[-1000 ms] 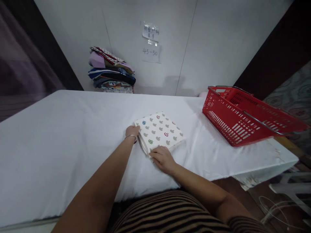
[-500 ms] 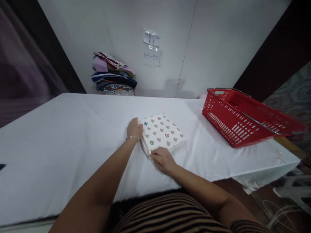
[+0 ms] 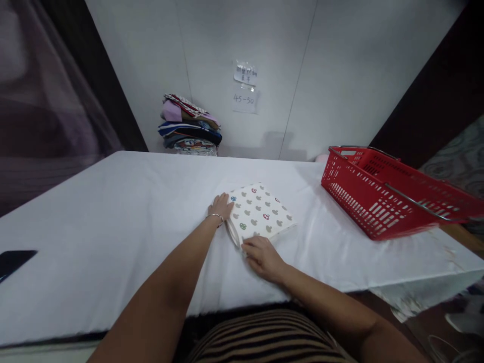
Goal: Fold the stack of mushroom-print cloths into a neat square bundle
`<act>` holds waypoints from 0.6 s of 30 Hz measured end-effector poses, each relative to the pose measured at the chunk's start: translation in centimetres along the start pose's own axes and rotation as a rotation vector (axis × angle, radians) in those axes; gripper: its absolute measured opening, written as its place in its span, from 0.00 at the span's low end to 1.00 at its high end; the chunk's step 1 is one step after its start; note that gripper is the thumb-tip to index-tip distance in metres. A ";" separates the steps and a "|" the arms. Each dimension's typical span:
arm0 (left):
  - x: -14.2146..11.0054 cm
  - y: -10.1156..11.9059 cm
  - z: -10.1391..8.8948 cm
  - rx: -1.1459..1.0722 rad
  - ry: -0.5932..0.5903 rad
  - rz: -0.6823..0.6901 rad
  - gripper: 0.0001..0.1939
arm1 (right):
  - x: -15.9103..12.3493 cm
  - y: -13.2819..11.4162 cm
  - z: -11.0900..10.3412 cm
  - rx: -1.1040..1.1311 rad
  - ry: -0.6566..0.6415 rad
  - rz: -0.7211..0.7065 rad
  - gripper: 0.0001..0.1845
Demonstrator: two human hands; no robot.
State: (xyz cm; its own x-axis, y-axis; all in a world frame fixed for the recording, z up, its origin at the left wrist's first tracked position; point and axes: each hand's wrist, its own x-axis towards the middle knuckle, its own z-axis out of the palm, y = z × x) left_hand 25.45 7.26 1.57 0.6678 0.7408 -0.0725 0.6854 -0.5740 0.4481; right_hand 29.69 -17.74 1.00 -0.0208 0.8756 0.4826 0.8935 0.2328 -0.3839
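A folded white cloth [image 3: 260,214] with small grey, red, blue and green prints lies on the white-covered table [image 3: 113,212]. My left hand [image 3: 220,206], a bracelet on its wrist, rests against the cloth's left edge with fingers laid flat. My right hand [image 3: 261,253] presses its fingertips on the cloth's near corner, fingers together and bent. Neither hand lifts the cloth.
A red plastic basket [image 3: 381,194] with metal handles stands on the table's right end. A stack of folded coloured clothes [image 3: 190,126] sits at the back against the wall, under paper notes [image 3: 245,85]. A dark flat object [image 3: 13,261] lies at the left edge.
The view has shifted, bringing the dark object into sight at left. My left hand slid from the cloth's far-left corner to lie along its left edge. The right hand stays at the near corner.
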 end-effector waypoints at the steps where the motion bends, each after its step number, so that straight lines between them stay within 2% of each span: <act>1: -0.2 -0.1 -0.1 -0.020 0.024 -0.009 0.31 | 0.1 0.4 -0.6 0.042 0.030 -0.002 0.20; 4: -0.7 -0.1 -0.5 -0.104 0.132 -0.125 0.38 | 0.9 3.4 -2.7 0.070 0.163 0.062 0.17; 7: -0.8 0.1 -1.2 -0.193 0.133 -0.306 0.39 | 2.6 8.0 -5.0 -0.035 0.218 0.330 0.16; 10: -0.4 0.3 -1.6 -0.256 0.064 -0.415 0.38 | 4.5 12.0 -6.7 -0.076 0.065 0.705 0.24; 13: 0.1 0.3 -1.2 -0.308 0.045 -0.445 0.35 | 6.0 14.2 -7.7 0.059 -0.073 1.020 0.36; 15: 0.5 0.3 -0.8 -0.361 0.096 -0.437 0.34 | 6.4 14.7 -7.9 0.175 -0.097 1.122 0.43; 18: 1.8 0.2 -0.8 -0.416 0.214 -0.396 0.34 | 6.4 14.9 -7.9 0.399 -0.087 1.185 0.48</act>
State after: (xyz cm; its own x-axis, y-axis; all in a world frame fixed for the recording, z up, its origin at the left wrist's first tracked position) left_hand 26.58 8.79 2.27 0.2826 0.9485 -0.1431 0.6698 -0.0883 0.7373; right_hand 46.37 -11.99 4.59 0.6585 0.6555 -0.3696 0.1854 -0.6174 -0.7645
